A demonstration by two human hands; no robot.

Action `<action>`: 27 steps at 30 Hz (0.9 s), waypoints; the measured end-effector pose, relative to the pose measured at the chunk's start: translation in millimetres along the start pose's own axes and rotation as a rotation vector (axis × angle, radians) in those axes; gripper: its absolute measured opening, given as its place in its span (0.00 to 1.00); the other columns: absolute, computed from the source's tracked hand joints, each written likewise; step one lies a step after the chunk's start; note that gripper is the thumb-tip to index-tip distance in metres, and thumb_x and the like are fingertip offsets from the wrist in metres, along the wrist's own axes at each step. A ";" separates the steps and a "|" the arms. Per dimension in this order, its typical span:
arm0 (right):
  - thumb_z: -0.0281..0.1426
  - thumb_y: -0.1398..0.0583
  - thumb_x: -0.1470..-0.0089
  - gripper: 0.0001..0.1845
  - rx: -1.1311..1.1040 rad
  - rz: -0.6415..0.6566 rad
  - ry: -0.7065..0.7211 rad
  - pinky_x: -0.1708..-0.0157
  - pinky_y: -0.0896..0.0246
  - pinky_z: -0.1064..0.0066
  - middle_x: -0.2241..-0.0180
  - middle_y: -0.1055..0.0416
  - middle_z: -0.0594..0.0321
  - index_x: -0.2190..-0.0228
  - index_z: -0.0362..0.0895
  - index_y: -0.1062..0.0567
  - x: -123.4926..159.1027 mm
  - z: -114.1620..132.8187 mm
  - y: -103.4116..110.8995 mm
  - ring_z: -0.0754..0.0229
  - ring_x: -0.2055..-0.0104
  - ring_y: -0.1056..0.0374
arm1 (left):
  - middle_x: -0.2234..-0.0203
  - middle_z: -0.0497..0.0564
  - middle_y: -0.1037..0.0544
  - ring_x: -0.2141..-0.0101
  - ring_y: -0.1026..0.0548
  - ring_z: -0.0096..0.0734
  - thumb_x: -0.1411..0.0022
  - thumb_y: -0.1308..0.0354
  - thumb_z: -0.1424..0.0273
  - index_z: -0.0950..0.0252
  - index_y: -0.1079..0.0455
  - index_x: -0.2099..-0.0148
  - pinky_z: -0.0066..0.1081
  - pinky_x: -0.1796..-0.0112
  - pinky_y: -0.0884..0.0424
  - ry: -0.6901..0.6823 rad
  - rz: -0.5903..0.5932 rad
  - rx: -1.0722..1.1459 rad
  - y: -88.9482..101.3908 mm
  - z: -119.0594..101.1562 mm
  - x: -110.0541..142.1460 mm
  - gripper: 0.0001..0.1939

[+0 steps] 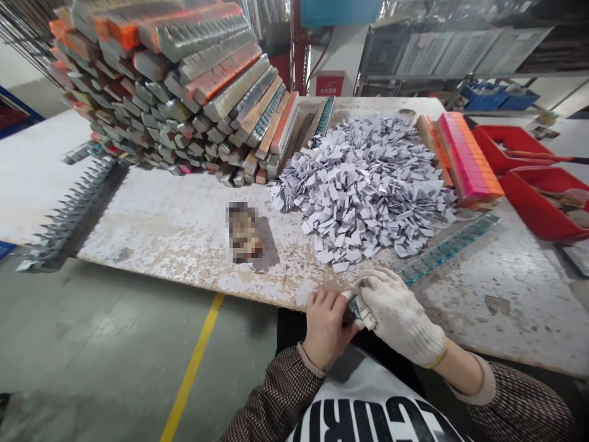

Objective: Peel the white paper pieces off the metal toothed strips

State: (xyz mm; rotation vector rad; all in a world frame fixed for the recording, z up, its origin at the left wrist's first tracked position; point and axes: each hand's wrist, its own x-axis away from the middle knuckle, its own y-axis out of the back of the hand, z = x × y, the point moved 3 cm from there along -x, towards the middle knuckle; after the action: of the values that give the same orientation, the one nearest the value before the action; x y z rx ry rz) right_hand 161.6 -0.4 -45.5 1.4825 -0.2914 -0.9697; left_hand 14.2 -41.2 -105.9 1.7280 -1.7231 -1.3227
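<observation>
In the bare left hand [326, 322] and white knit-gloved right hand [396, 312], together and clamped on it: a small dark, teal and whitish piece [357, 309], mostly hidden, at the near edge of a chipped white tabletop [151, 227]. Just beyond the right hand, a translucent teal ridged strip [451, 248]; farther back, a heap of small flat white pieces [363, 190] beside long stacked grey-and-orange bars [175, 104].

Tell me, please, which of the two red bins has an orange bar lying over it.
The farther red bin: an orange bar with a dark end lies across it. The nearer red bin, in front, has no such bar.
</observation>
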 end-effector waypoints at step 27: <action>0.35 0.39 0.38 0.08 -0.361 -0.102 0.002 0.45 0.35 0.49 0.63 0.25 0.58 0.70 0.48 0.29 20.0 -29.3 -17.3 0.50 0.58 0.28 | 0.63 0.52 0.22 0.60 0.26 0.45 0.44 0.25 0.60 0.63 0.28 0.55 0.42 0.57 0.33 -0.016 0.019 -0.031 0.8 -1.8 -0.4 0.21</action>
State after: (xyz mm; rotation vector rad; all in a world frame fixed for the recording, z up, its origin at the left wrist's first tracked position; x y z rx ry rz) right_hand 188.2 9.5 -72.9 1.1757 -0.0345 -1.0411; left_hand 15.2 -41.6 -104.2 1.6851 -1.7138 -1.3513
